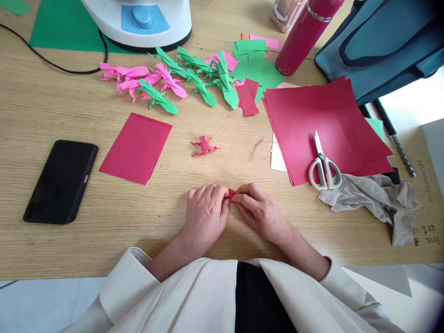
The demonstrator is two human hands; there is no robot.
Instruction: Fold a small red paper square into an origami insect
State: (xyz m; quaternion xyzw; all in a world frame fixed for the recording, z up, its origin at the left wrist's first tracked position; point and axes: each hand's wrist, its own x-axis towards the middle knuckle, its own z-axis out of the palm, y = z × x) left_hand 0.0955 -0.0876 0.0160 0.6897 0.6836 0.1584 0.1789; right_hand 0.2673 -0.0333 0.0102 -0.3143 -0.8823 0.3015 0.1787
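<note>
Between my two hands, just above the table near its front edge, is a small folded piece of red paper (231, 194). My left hand (207, 213) pinches it from the left with thumb and forefinger. From the right, the fingertips of my right hand (259, 210) close on the same piece. Most of the paper is hidden by the fingers. Beyond my hands lies a small red folded-paper figure (204, 145) with thin legs. A red paper sheet (137, 148) rests flat to the left of it.
Green folded-paper insects (201, 85) and pink ones (130, 74) lie at the back. Scissors (323, 164) rest on stacked red sheets (312, 115) at right, beside a crumpled cloth (374, 199). A phone (61, 181) lies left; a red bottle (305, 37) and blue bag (378, 46) stand back right.
</note>
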